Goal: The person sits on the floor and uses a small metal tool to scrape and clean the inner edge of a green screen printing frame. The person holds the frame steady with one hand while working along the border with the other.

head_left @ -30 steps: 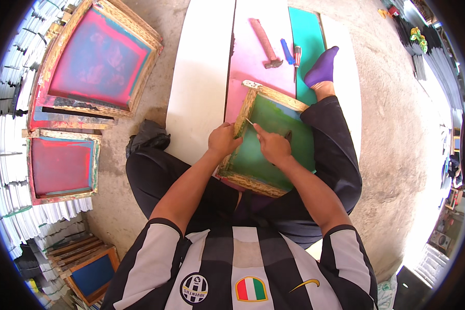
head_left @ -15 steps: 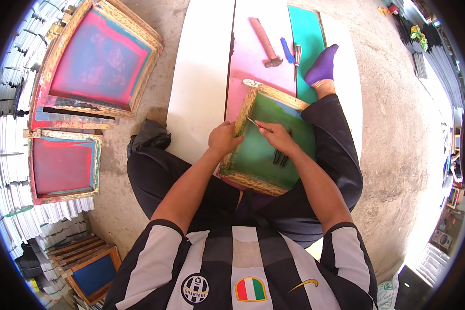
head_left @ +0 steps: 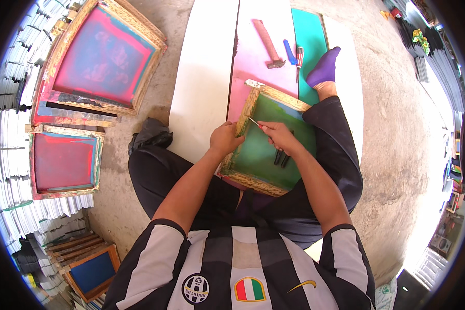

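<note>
Across my lap and the boards lies a screen-printing frame [head_left: 252,183], its raw wooden bars edging a green mesh. My left hand [head_left: 226,139] is closed around the left bar, thumb on the inner side. In my right hand [head_left: 280,137], over the mesh, is a thin screwdriver [head_left: 255,122] with a bit of red handle showing. Its tip points at the inner edge of the left bar; whether it touches the wood is unclear. Black-handled pliers [head_left: 281,157] lie on the mesh beneath my right wrist, partly covered.
Beyond the frame, a hammer [head_left: 267,44], a blue-handled tool [head_left: 290,51] and another screwdriver [head_left: 299,63] lie on the pink board [head_left: 243,57]. My socked foot [head_left: 324,68] rests on the teal board. Two pink-and-blue screens [head_left: 106,57] stand at the left, near stacked white sheets [head_left: 8,155].
My right hand has turned slightly, so the screwdriver's red handle shows more and its shaft slants differently. My left hand keeps its hold on the bar. The whole view has shifted a little.
</note>
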### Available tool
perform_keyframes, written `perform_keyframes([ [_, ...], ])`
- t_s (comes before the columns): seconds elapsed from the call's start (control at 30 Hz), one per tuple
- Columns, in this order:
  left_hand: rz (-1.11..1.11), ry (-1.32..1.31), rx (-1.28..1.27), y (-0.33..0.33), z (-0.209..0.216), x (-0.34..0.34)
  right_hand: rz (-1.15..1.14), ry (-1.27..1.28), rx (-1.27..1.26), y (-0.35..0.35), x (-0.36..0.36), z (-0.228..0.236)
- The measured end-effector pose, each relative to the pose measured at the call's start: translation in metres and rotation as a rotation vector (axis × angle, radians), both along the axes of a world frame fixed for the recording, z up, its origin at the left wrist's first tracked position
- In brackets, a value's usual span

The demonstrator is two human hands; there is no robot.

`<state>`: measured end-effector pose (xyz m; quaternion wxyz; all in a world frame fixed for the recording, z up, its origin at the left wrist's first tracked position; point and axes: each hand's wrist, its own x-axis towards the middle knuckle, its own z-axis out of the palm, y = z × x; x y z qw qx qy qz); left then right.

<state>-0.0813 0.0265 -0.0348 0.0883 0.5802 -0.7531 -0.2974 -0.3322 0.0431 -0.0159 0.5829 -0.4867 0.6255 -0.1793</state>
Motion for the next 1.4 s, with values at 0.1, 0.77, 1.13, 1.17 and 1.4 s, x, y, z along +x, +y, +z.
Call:
perform_keyframes([
  [0.1, 0.020, 0.002, 0.006, 0.003, 0.000, 0.002, 0.198, 0.352, -0.350, 0.019, 0.007, 0.009],
  [0.77, 0.009, 0.013, 0.028, 0.001, -0.003, 0.002, 0.487, 1.008, -0.280, 0.010, 0.081, 0.067],
  [1.13, 0.011, 0.044, -0.005, 0.003, -0.007, 0.004, 0.469, 0.838, -0.281, 0.024, 0.028, 0.047],
  [1.17, 0.017, 0.038, -0.008, 0.004, -0.007, 0.005, 0.407, 0.728, -0.286, 0.026, 0.028, 0.040],
  [1.4, 0.019, 0.020, -0.002, 0.001, -0.003, 0.004, 0.308, 0.466, -0.487, 0.022, 0.000, -0.008],
])
